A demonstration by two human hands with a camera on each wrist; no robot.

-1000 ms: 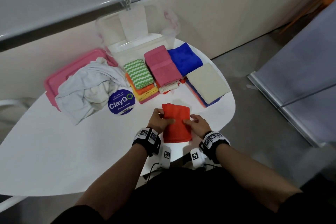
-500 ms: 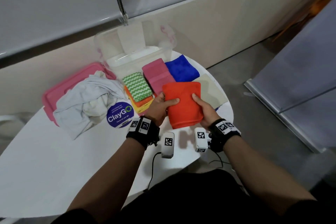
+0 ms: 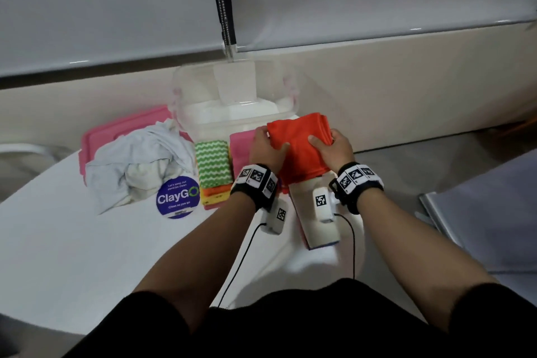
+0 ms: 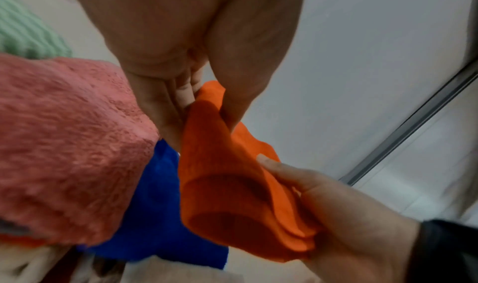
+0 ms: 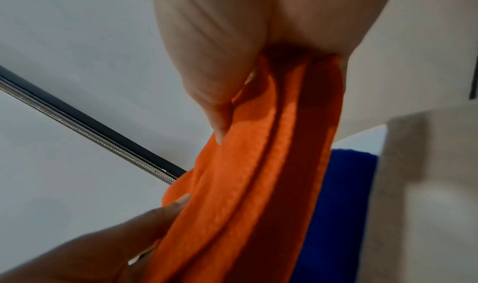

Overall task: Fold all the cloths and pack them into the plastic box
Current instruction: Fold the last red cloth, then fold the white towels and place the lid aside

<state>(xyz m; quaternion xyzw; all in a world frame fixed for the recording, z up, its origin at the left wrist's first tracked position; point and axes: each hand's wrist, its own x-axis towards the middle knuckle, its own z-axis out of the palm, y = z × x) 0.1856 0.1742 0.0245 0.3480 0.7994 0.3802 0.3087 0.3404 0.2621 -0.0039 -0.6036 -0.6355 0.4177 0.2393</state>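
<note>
I have the folded orange cloth [image 3: 299, 151] grasped in both grips, lifted off the tabletop [image 3: 72, 241] above the blue cloth [image 4: 155, 215]. My left hand [image 3: 266, 154] pinches its left edge, thumb on top and fingers beneath; my right hand [image 3: 334, 151] pinches its right edge the same way. The clear plastic box [image 3: 232, 107] stands at the far edge of the tabletop, just beyond the cloth. Before it lie folded stacks, topped by a green zigzag cloth [image 3: 212, 163] and a pink cloth [image 3: 241, 148]. A crumpled white cloth [image 3: 136, 166] lies toward the left, partly on a pink lid [image 3: 116, 131].
</note>
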